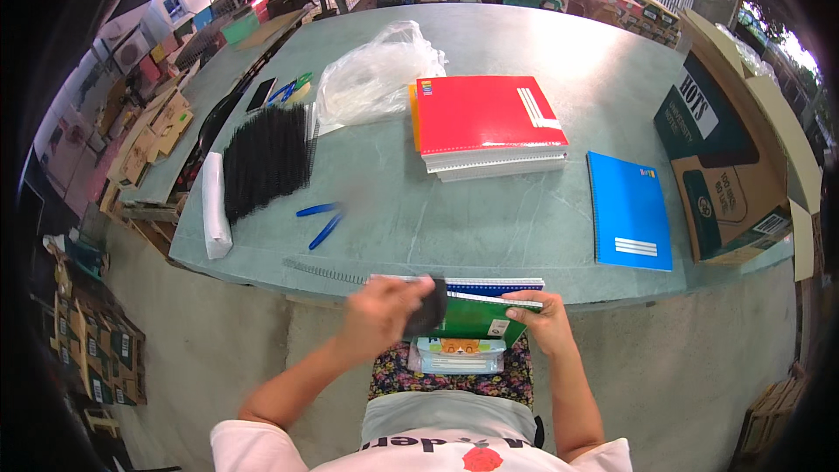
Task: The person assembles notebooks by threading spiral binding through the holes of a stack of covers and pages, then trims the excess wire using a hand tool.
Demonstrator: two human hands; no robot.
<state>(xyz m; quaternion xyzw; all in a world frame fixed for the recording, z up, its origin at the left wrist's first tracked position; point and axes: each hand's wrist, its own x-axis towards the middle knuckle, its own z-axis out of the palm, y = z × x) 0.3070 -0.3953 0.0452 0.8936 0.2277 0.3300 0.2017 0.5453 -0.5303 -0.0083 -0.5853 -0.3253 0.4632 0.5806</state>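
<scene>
A green notebook (476,315) sits at the near edge of the surface (489,218), on a small stack over the person's lap. The right hand (542,319) grips its right end. The left hand (380,315) is closed on a black comb strip (428,308) at its left end. Blue pens (319,220) lie just beyond.

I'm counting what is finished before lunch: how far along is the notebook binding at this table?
Bound-looking: a red-topped stack of notebooks and one blue notebook lie on the table. In hand: the left hand works a black coil at a green notebook steadied by the right hand. Left: a large pile of black coils remains unused.
</scene>
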